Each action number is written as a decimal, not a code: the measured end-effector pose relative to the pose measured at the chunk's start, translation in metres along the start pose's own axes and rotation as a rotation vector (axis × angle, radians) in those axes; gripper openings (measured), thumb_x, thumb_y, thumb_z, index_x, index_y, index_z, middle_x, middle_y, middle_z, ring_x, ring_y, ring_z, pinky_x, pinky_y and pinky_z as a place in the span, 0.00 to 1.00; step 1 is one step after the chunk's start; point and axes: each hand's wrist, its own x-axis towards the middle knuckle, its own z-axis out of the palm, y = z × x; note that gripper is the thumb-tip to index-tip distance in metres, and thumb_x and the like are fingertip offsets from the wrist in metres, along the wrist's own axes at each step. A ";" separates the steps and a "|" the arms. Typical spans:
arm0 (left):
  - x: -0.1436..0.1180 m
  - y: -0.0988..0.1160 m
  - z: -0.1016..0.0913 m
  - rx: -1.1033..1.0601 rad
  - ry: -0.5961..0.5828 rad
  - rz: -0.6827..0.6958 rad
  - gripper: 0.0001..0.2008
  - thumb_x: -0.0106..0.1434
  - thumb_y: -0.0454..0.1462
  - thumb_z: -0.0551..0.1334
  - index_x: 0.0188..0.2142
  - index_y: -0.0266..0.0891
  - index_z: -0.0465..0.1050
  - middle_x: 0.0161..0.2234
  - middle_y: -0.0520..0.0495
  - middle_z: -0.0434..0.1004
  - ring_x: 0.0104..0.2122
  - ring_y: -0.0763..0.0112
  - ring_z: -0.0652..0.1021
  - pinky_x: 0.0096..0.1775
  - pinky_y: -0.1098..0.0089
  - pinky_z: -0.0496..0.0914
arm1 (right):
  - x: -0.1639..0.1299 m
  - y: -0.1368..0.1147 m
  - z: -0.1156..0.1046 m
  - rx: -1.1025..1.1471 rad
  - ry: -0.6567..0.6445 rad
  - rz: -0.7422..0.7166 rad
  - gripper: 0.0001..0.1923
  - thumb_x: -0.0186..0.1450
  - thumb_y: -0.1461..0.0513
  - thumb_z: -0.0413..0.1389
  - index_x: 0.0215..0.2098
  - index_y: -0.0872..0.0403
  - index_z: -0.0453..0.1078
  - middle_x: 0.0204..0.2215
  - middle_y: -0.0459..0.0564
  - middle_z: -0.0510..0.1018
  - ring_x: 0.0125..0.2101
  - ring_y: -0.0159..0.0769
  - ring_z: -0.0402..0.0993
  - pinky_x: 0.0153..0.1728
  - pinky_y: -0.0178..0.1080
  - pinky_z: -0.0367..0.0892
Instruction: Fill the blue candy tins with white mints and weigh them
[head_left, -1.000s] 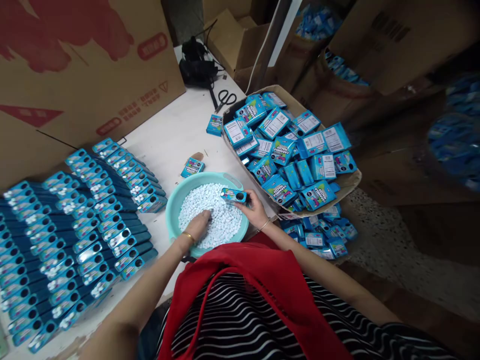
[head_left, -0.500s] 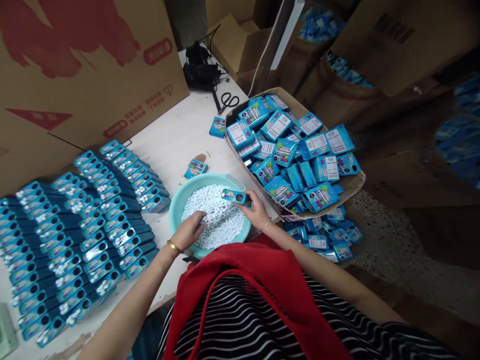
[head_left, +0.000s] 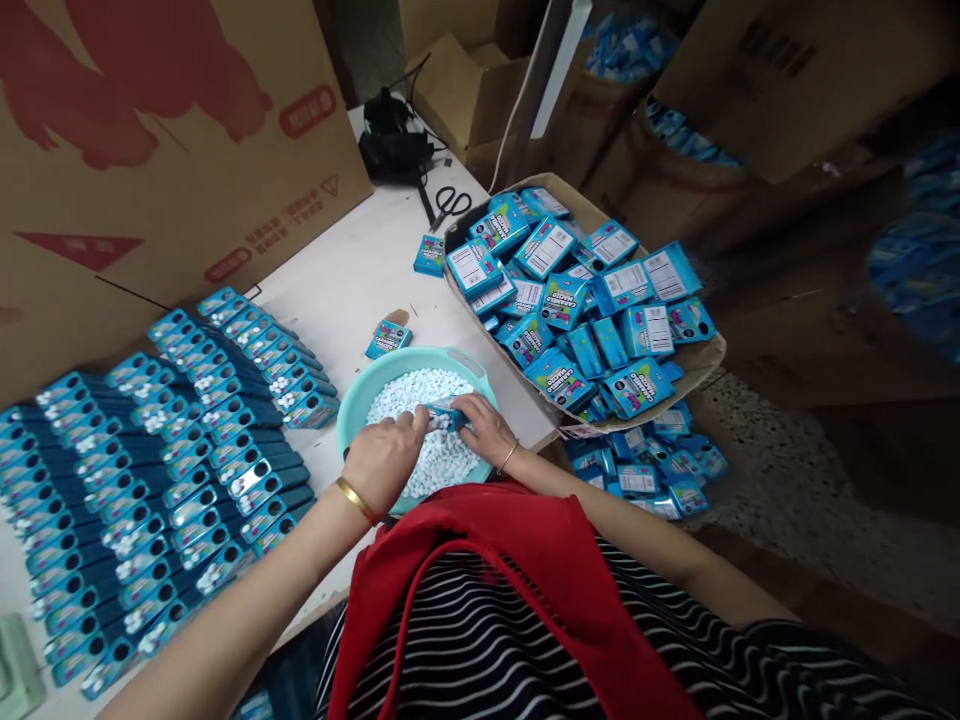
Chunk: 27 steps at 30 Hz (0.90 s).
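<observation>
A small blue candy box (head_left: 444, 416) is held over the teal basin (head_left: 352, 395), gripped at its right end by my right hand (head_left: 486, 430). My left hand (head_left: 386, 455) is closed, its fingertips at the box's left end. Whether candies sit in those fingers is hidden. Small white candies (head_left: 420, 384) fill the basin below. Just behind the rim, another blue box (head_left: 388, 340) lies flat on the table. To the left stand rows of upright blue boxes (head_left: 195, 440), many with white candies on their tops near round holes.
A large carton tray (head_left: 720, 350) heaped with blue boxes is on the right, with more boxes (head_left: 660, 470) below it. Scissors (head_left: 451, 202) and a single box (head_left: 430, 255) lie at the back. A big cardboard carton (head_left: 187, 130) stands behind the rows.
My left hand has risen from the candies to the box. My right hand has brought the box left and lower, turning it so its printed top is less visible.
</observation>
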 end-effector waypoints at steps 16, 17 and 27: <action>0.077 -0.058 0.153 -0.316 0.179 -0.129 0.18 0.64 0.28 0.45 0.50 0.34 0.65 0.47 0.33 0.67 0.47 0.55 0.69 0.46 0.57 0.66 | 0.003 0.008 -0.023 0.209 0.203 0.315 0.14 0.61 0.58 0.57 0.45 0.50 0.63 0.39 0.51 0.72 0.40 0.41 0.71 0.43 0.43 0.67; 0.081 -0.050 0.161 -0.338 0.179 -0.095 0.18 0.64 0.28 0.46 0.51 0.35 0.65 0.47 0.34 0.67 0.47 0.56 0.68 0.47 0.57 0.66 | 0.004 0.008 -0.024 0.214 0.207 0.330 0.15 0.61 0.57 0.58 0.44 0.50 0.63 0.38 0.50 0.72 0.40 0.41 0.71 0.43 0.42 0.67; 0.070 0.000 0.185 -0.637 0.131 0.173 0.26 0.53 0.23 0.53 0.51 0.38 0.65 0.46 0.43 0.71 0.45 0.66 0.72 0.49 0.65 0.68 | 0.008 0.009 -0.023 0.276 0.232 0.395 0.18 0.59 0.53 0.59 0.43 0.52 0.63 0.36 0.49 0.72 0.37 0.40 0.70 0.40 0.40 0.66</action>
